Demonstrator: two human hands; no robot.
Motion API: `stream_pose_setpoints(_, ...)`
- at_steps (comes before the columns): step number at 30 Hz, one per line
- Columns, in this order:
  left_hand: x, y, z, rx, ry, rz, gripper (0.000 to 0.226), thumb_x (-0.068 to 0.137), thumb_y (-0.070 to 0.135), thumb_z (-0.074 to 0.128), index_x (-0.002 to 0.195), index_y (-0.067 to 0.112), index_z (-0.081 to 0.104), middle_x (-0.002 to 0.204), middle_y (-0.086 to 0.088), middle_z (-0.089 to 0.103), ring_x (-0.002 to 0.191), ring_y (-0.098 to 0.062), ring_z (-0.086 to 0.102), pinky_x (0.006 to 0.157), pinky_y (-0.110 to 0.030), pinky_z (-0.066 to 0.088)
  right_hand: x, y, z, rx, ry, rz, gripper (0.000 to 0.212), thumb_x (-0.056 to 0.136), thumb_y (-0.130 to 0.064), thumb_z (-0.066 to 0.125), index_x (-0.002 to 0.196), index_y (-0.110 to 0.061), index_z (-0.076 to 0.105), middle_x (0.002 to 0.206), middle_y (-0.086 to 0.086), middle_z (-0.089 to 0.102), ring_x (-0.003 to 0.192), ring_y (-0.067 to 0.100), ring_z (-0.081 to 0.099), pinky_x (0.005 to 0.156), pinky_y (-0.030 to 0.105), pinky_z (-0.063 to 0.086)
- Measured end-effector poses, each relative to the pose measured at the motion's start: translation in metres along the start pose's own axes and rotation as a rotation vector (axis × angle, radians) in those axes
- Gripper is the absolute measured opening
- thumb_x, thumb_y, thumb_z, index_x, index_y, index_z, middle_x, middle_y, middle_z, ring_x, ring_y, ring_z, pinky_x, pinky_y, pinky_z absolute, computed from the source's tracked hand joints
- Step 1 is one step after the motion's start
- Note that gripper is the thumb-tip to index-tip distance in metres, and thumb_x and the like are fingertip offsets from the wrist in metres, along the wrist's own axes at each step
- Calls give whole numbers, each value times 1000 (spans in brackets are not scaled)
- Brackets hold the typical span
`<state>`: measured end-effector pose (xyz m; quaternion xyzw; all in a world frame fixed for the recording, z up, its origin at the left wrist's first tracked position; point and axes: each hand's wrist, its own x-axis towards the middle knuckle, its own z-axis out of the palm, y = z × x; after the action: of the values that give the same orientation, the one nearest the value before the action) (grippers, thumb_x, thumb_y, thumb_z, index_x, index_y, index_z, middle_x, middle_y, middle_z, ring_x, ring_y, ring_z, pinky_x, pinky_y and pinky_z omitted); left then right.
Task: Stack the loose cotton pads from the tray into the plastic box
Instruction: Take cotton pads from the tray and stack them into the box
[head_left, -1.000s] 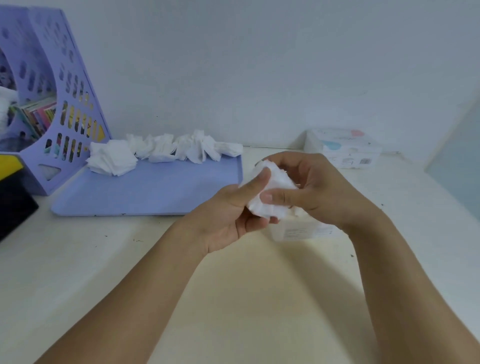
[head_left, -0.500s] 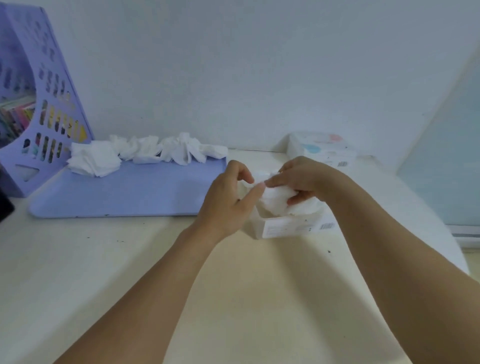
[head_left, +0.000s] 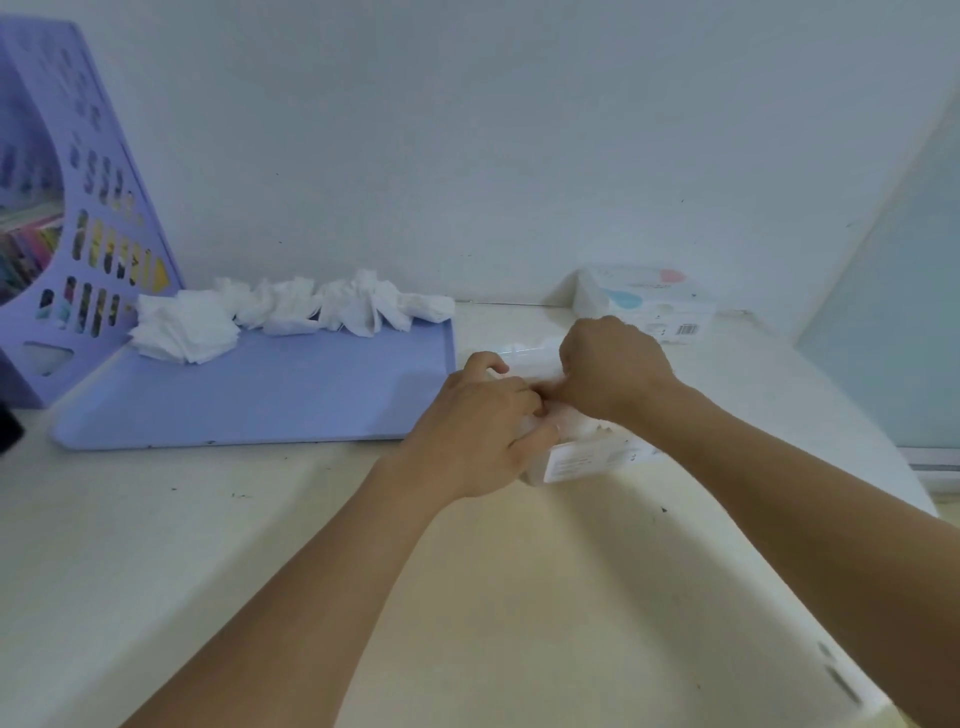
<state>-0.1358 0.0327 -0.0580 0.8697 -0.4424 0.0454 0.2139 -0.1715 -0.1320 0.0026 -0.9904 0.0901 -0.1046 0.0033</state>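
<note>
Both hands crowd plastic box; tray front bare.

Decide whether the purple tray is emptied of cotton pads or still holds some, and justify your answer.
Still holds some: loose cotton pads lie heaped along the far edge of the purple tray; its near part is bare.

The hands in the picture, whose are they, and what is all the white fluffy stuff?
No machine here: a person wears a camera on the head, looking down at their own arms. The left hand and right hand are together over a small plastic box, tucking white cotton pads in. More cotton pads lie heaped along the far edge of a purple tray. A purple file holder stands at the left, and a tissue pack sits by the wall.
</note>
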Motion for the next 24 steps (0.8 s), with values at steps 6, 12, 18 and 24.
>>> stream_pose_setpoints(6, 6, 2, -5, 44, -65, 23, 36, 99, 44, 40, 111, 27, 70, 119, 19, 63, 136, -18, 25, 98, -30, 33, -12, 12, -16, 121, -174, -364, 19, 84, -22, 61, 85, -32, 78, 71, -15, 65, 71, 2, 58, 62, 28, 45)
stream_pose_setpoints(12, 6, -8, -8, -7, -9, -1, 40, 93, 42, 41, 110, 18, 67, 111, 7, 59, 116, -14, 42, 95, -40, 47, 1, 4, -9, -185, -378, -369, 35, 95, -24, 54, 123, -37, 69, 82, -12, 65, 90, 18, 61, 79, 34, 53)
stream_pose_setpoints(18, -22, -35, -61, -413, 10, -106, 31, 99, 45, 58, 124, 27, 63, 121, 11, 63, 111, -6, 59, 94, -24, 47, -2, -28, -75, -146, -524, -196, 44, 94, -44, 65, 137, -40, 56, 136, -11, 56, 118, 13, 55, 99, 28, 42)
stream_pose_setpoints(24, -80, -168, -130, -277, 713, -627, 28, 94, 26, 68, 118, 15, 62, 114, -2, 64, 104, -20, 61, 77, -24, 41, 36, -173, -65, 607, -317, -464, 16, 94, -27, 66, 103, -18, 75, 97, 1, 74, 79, 12, 69, 72, 25, 57)
